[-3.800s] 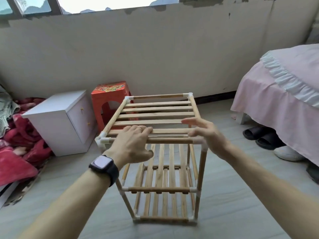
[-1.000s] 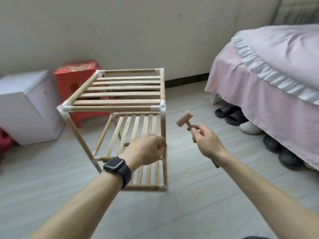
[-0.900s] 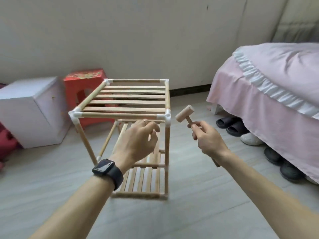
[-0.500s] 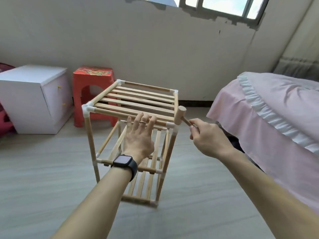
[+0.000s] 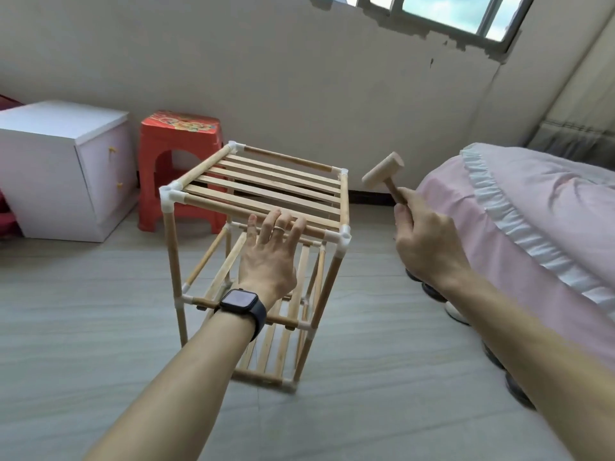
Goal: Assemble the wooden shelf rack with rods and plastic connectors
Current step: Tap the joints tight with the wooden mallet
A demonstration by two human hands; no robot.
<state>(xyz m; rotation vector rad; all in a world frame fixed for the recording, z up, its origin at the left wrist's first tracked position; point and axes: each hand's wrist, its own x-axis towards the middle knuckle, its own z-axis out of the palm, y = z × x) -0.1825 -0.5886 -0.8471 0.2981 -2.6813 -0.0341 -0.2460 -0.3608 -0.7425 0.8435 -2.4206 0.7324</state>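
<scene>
Wooden mallet (image 5: 382,173), gripped in the right hand (image 5: 426,247), had risen above the near right connector (image 5: 339,237); the left hand (image 5: 269,257) lay flat on the rack (image 5: 266,191) standing on the floor (image 5: 100,327). Another blow seemed due.

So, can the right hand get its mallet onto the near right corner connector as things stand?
Probably yes. The right hand holds the wooden mallet raised beside the corner connector, nothing between them; the left hand rests on the front rod, clear of that corner.

The grey floor (image 5: 83,327) bears the shelf rack (image 5: 229,207), stool (image 5: 179,141), cabinet (image 5: 50,168) and shoes (image 5: 456,312).
</scene>
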